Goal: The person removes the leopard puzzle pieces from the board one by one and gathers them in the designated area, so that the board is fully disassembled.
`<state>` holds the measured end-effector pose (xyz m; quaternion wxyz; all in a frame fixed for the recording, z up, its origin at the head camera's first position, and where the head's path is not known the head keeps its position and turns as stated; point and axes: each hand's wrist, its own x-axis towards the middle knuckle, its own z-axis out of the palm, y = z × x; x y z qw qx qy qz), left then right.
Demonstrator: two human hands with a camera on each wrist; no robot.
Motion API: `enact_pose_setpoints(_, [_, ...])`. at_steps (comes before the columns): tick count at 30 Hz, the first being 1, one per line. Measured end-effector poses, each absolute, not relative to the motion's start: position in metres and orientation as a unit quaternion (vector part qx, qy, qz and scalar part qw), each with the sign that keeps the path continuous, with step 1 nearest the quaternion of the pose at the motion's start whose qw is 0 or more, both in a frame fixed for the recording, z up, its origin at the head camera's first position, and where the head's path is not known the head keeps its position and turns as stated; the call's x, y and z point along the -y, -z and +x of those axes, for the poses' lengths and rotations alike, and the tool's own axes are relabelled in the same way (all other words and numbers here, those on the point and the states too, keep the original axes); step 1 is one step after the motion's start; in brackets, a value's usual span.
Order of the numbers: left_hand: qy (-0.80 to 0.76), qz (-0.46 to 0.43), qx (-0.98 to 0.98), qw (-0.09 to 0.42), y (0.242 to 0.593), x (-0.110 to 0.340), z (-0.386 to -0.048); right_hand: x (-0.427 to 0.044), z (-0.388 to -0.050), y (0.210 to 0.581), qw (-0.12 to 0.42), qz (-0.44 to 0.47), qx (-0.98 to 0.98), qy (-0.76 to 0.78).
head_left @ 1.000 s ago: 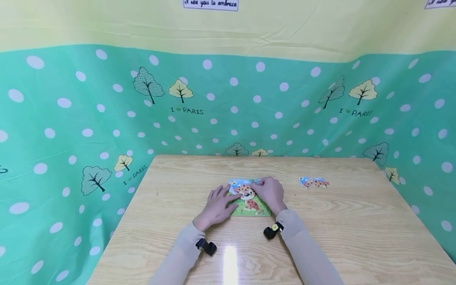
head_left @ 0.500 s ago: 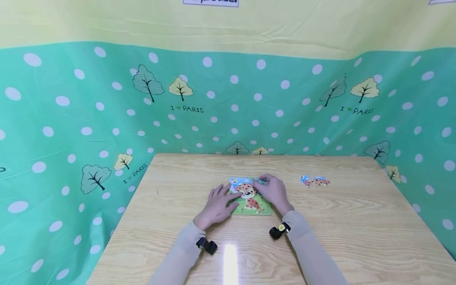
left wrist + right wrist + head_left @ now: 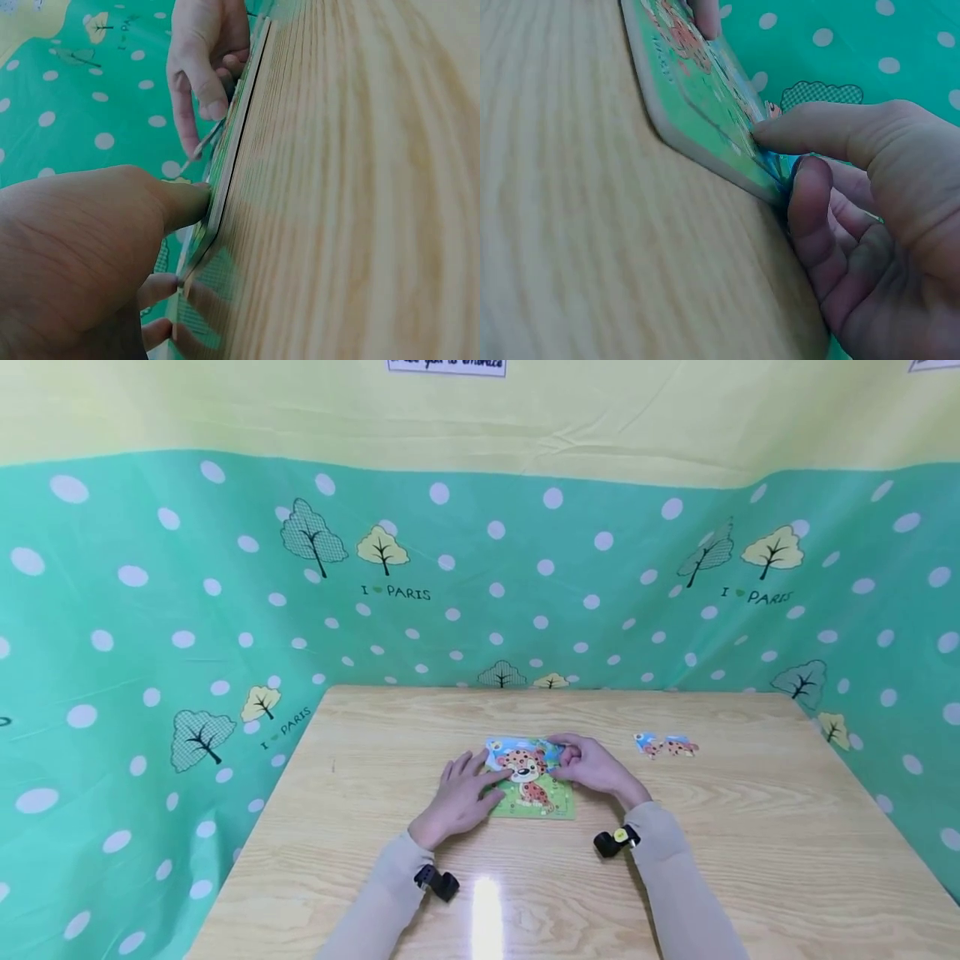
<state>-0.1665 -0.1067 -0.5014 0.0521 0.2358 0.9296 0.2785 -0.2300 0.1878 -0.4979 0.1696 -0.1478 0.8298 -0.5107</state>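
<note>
On the pale wood-grain surface (image 3: 750, 843) lies the flat, rectangular leopard-picture puzzle board (image 3: 532, 789), likely light, stiff and easily slid, best steadied at its rim. Left hand (image 3: 460, 793) spreads over its left side; right hand (image 3: 592, 764) pinches a thin, bluish puzzle piece (image 3: 208, 137), probably bendable, best taken edgewise!

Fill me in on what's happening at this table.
A person is working on a jigsaw board showing a spotted cartoon animal. The left hand rests on the board's left side, fingers spread. The right hand pinches a thin piece at the upper right corner as the head camera sees it; the piece is tilted, not yet lying flat. Two loose pieces lie off to the right on the wooden table.
</note>
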Motion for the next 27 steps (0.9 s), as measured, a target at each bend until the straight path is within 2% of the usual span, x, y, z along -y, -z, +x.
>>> enact_pose_setpoints(5, [-0.274,0.236,-0.931,0.052,0.501,0.106,-0.166,-0.188,-0.229,0.502,0.156,-0.131,-0.827,0.523])
enact_pose_setpoints(14, [-0.276,0.24,-0.928,0.064,0.501,0.101,-0.167,-0.189,-0.219,0.503,0.098,-0.105,-0.859,0.492])
enact_pose_setpoints(20, [-0.258,0.238,-0.935,0.053,0.501,0.105,-0.169,-0.186,-0.214,0.503,0.079,-0.094,-0.862,0.492])
enact_pose_setpoints(27, [-0.265,0.241,-0.932,0.058,0.502,0.107,-0.168,-0.191,-0.213,0.501,0.104,-0.094,-0.859,0.492])
